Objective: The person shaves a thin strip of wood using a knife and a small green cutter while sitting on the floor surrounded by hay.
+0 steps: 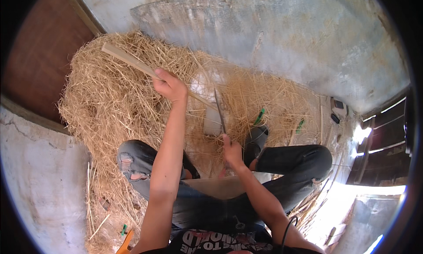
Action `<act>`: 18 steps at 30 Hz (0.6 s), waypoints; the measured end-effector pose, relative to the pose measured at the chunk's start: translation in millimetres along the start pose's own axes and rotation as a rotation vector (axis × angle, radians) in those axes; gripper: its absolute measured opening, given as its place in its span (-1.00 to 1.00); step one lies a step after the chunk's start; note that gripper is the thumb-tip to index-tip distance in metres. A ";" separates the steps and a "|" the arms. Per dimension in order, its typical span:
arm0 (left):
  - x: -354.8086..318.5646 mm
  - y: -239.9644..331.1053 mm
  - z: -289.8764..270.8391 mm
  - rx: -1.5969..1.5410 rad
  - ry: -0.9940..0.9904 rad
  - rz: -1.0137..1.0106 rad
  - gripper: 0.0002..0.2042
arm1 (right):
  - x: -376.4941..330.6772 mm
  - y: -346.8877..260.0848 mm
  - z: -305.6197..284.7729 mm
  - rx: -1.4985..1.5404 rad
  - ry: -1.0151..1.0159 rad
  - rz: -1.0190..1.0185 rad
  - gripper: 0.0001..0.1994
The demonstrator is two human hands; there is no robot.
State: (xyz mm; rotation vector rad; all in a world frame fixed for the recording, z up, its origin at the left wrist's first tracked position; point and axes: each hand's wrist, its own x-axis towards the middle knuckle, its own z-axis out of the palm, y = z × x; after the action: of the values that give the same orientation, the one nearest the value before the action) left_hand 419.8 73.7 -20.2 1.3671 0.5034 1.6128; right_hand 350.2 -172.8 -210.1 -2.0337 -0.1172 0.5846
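Note:
My left hand (170,85) is closed around a long, pale wooden strip (128,59), held slanting over the straw. One end of the strip points to the upper left; its thinner end runs down to the right, beside the knife. My right hand (232,151) grips a knife (219,108) with a long, narrow, dark blade pointing up and away from me. Blade and strip cross or nearly cross; I cannot tell whether they touch. Below them a pale block (213,121) lies on the floor between my feet.
Straw-like shavings (110,86) are heaped at the left and spread ahead. A grey wall (286,38) stands beyond. Small green items (260,116) lie at the right, near a small dark box-shaped object (338,108). My bent legs (291,163) flank the work. Something orange (125,243) shows at lower left.

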 end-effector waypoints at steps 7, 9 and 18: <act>0.2 2.8 9.0 0.027 -0.024 0.084 -0.50 | -24.6 -143.4 -39.2 0.647 0.024 -0.401 -0.53; 0.1 2.5 11.2 0.033 -0.031 0.085 -0.51 | -30.8 -130.6 -23.1 0.525 0.100 -0.509 -0.55; 9.4 0.4 1.7 0.069 -0.023 0.138 -0.54 | -13.3 25.1 12.2 0.463 -0.164 0.421 -0.49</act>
State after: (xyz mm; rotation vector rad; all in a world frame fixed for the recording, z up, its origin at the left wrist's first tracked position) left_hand 421.6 81.0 -14.3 1.4988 0.4628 1.7020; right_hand 329.2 -180.3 -231.5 -1.5591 0.3307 0.9454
